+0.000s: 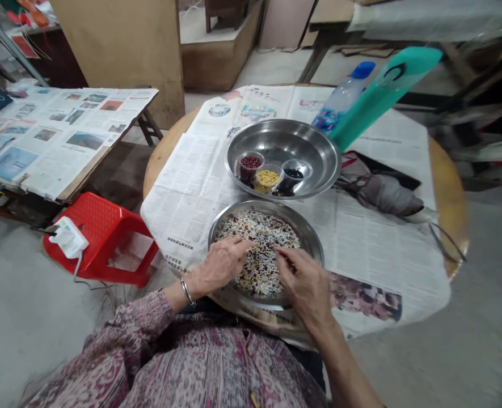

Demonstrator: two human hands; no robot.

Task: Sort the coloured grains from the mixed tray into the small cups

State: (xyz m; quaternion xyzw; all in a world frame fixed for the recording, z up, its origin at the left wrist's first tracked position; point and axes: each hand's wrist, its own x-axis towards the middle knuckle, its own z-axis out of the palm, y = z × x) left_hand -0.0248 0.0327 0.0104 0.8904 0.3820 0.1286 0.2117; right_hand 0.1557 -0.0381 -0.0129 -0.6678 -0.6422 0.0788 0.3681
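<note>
A steel plate [308, 233] holds a heap of mixed grains and beans [259, 249], white, red, yellow and black. My left hand [220, 263] rests on the heap's left side, fingers curled in a pinch. My right hand [304, 280] lies on the right side, fingertips pinched together on the grains. What either pinch holds is too small to make out. Behind the plate a steel bowl [314, 150] holds three small cups: red beans [251, 164], yellow grains [268, 178] and black beans [292, 175].
Newspaper [191, 187] covers the round wooden table [446, 181]. A plastic bottle [344, 96], a teal object [382, 90] and a grey cloth bundle [382, 192] lie at the back right. A red stool [101, 226] with a white plug strip stands left, beside a paper-covered low table [63, 136].
</note>
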